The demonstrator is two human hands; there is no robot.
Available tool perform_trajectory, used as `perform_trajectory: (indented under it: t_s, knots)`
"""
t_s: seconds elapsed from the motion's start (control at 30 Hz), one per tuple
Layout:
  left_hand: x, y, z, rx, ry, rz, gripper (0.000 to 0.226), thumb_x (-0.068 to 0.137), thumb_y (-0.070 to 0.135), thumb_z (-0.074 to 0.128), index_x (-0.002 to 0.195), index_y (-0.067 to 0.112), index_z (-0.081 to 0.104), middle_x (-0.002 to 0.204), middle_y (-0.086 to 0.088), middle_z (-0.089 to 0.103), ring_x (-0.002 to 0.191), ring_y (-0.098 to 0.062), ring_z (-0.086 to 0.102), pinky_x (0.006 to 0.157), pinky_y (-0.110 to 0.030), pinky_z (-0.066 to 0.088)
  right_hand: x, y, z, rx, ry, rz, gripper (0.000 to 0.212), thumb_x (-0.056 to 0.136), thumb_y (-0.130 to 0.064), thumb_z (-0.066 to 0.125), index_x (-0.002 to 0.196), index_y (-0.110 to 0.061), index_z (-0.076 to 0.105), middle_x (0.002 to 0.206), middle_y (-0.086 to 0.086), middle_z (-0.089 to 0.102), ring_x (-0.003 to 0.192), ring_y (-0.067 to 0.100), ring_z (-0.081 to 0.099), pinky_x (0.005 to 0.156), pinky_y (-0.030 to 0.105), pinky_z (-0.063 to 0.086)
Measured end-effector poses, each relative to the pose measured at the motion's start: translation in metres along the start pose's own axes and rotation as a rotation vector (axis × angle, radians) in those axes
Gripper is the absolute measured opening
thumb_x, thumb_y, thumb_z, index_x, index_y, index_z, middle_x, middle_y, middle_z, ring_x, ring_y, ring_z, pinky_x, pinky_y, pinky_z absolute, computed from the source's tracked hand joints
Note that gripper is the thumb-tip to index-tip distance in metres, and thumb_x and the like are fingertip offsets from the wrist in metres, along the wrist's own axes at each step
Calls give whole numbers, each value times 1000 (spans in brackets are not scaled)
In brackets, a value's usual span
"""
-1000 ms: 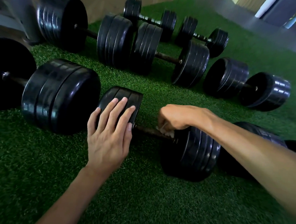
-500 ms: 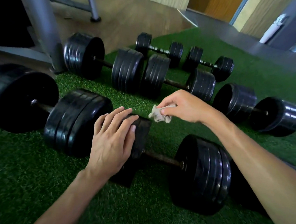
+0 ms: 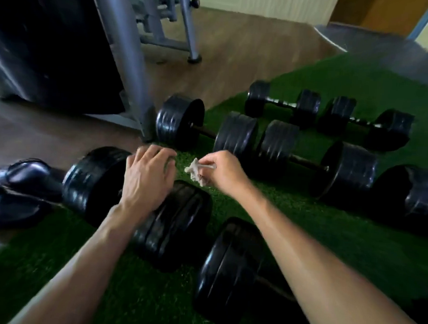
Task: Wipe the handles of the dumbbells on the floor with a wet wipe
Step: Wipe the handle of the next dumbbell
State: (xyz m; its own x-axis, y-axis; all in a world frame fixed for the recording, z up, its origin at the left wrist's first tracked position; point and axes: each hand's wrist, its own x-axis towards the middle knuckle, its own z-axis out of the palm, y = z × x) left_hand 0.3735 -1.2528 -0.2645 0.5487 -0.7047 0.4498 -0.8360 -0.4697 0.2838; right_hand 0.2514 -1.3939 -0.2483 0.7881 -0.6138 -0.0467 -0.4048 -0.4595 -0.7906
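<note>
Head view: green turf floor (image 3: 292, 209) with black dumbbells.
Left hand (image 3: 148, 180): fingers loosely curled, resting over a large dumbbell (image 3: 135, 204), grasping nothing.
Right hand (image 3: 223, 171): pinching a crumpled wet wipe (image 3: 194, 172), raised off the turf.
Wet wipe: between both hands, just right of left fingertips.
Second dumbbell (image 3: 229, 270): beneath right forearm, handle mostly hidden.
Beyond hands: more dumbbells (image 3: 296, 152) on turf.

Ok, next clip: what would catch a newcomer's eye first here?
Two bare forearms reach in from below: the right hand pinches a crumpled wet wipe above the green turf. The left hand rests over a big black dumbbell. More dumbbells lie in rows behind.
</note>
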Motion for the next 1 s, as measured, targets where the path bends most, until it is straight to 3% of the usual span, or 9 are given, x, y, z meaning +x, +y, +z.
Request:
perform_trajectory:
  t_s: [0.13,0.27,0.37,0.47,0.57,0.63,0.77,0.87,1.0]
  knots:
    - [-10,-36,-26,85,-134,-105,25,94,28,56,115,22,67,116,-2,65,110,-30,55,92,-45,41,5,-28,52,190,48,152,13,89,-13,69,79,-10,78,73,8,76,68,21,73,69,41,61]
    - [-7,-84,-46,105,-123,-166,31,91,21,63,122,19,66,125,-4,62,118,-31,54,99,-47,40,8,-62,101,299,66,213,26,93,-9,64,69,-5,74,60,2,67,59,13,65,65,35,57]
    - [-3,-124,-41,74,-96,-182,35,96,22,56,130,16,63,138,-6,58,130,-29,49,106,-48,38,16,-82,144,337,94,300,29,94,-16,61,68,-19,73,69,4,70,76,21,71,78,39,60]
    - [-2,-163,-25,44,-128,-44,42,99,32,45,134,17,61,145,-6,54,140,-27,44,110,-49,37,21,-97,179,254,159,372,21,99,-13,53,105,-8,73,96,5,67,94,19,62,82,23,47]
    - [11,-195,-11,24,-156,169,46,101,39,39,136,19,60,150,-4,50,144,-23,39,114,-48,36,25,-101,209,321,321,443,24,102,-11,48,99,-5,71,89,4,67,82,11,53,58,14,37]
    - [21,-209,1,-33,-169,239,44,103,37,39,139,20,58,152,-1,48,146,-20,35,117,-44,32,31,-105,227,365,440,466,23,103,-12,49,106,-7,71,101,6,72,80,5,52,60,8,38]
    - [24,-216,13,-203,-127,216,39,104,30,42,137,20,61,147,3,54,144,-16,40,116,-43,35,39,-106,248,211,659,463,23,101,-14,56,118,-13,72,96,-12,69,83,0,62,76,15,51]
    - [24,-219,14,-260,-110,224,38,103,27,45,135,17,63,145,1,55,142,-16,43,116,-45,35,44,-95,270,124,686,461,23,100,-12,58,117,-12,73,98,-2,76,86,13,71,77,28,58]
    - [25,-220,19,-279,-122,229,39,104,30,41,135,17,63,145,2,55,142,-15,43,116,-45,35,51,-88,296,113,717,427,22,100,-16,57,115,-16,73,92,2,73,83,20,68,75,28,55]
